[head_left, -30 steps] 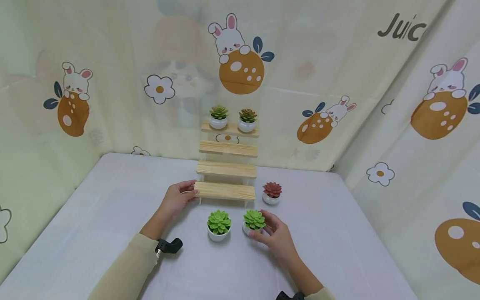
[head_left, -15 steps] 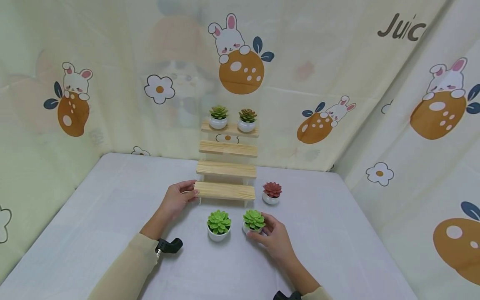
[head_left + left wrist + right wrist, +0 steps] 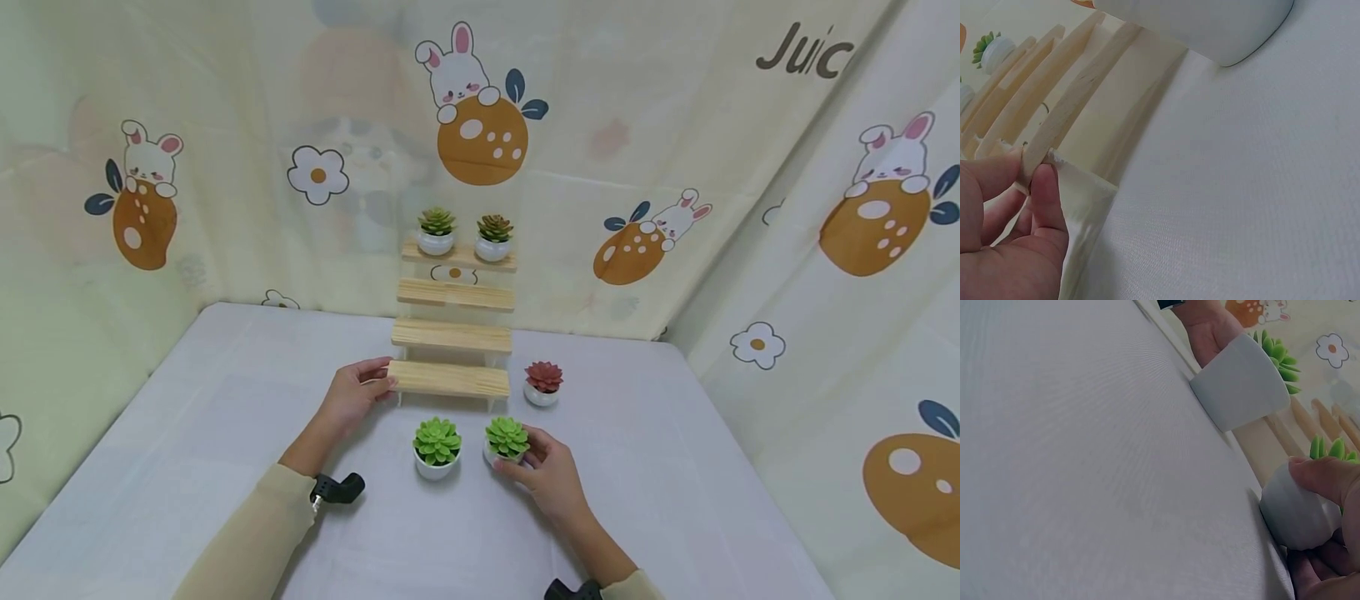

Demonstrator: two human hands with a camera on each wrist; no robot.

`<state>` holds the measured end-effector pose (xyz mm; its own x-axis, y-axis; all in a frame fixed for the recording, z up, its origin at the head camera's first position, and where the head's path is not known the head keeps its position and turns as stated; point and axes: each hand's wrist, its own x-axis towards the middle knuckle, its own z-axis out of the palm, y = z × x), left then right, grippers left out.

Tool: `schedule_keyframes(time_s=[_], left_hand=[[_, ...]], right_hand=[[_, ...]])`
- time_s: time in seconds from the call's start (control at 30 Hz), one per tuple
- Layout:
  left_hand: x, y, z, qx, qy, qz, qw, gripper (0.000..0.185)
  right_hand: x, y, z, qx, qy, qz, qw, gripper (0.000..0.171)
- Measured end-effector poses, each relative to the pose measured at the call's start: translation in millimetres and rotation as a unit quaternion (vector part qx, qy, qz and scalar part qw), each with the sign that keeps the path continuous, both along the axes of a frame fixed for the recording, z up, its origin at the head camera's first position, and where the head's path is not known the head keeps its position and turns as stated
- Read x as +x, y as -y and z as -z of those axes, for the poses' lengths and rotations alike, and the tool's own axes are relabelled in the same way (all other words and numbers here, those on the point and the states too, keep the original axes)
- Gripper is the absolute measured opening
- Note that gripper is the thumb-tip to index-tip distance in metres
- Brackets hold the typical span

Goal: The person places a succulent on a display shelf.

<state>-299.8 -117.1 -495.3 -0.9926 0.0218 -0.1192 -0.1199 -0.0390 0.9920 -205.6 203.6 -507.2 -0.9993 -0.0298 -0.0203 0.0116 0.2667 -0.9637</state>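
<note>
A stepped wooden shelf (image 3: 450, 379) stands at the back of the table. My left hand (image 3: 356, 395) pinches the left end of its lowest board (image 3: 1054, 128) between thumb and fingers. My right hand (image 3: 551, 475) holds a white pot with a bright green succulent (image 3: 507, 437), thumb on the near side and fingers behind; in the right wrist view this pot (image 3: 1297, 509) sits on the cloth. A second potted green succulent (image 3: 437, 447) stands to its left, untouched. Beside the shelf's right end is a potted red succulent (image 3: 543, 382).
Two potted succulents, one green (image 3: 437, 230) and one reddish-green (image 3: 493, 237), occupy the top board. A white cloth covers the table (image 3: 660, 500). Patterned curtains (image 3: 570, 108) hang behind and on both sides.
Between the earlier frames my right hand shifts slightly left around the pot. The view tilts a little. The left hand, shelf and pots stay in place.
</note>
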Motion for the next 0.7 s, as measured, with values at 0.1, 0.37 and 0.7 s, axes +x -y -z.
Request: schedule_keyframes(time_s=[0.1, 0.37, 0.7], left_hand=[[0.0, -1.6, -0.7, 0.003, 0.002, 0.002, 1.0000, 0.049], [-0.1, 0.6, -0.4, 0.005, 0.004, 0.002, 1.0000, 0.049], [0.8, -0.6, -1.9, 0.001, 0.008, 0.001, 1.0000, 0.049]], right_hand=[[0.1, -1.3, 0.8, 0.002, 0.001, 0.005, 1.000, 0.068], [-0.5, 0.5, 0.2, -0.022, 0.002, 0.002, 1.000, 0.067], [-11.7, -1.4, -10.1, -0.018, -0.009, -0.003, 1.000, 0.068]])
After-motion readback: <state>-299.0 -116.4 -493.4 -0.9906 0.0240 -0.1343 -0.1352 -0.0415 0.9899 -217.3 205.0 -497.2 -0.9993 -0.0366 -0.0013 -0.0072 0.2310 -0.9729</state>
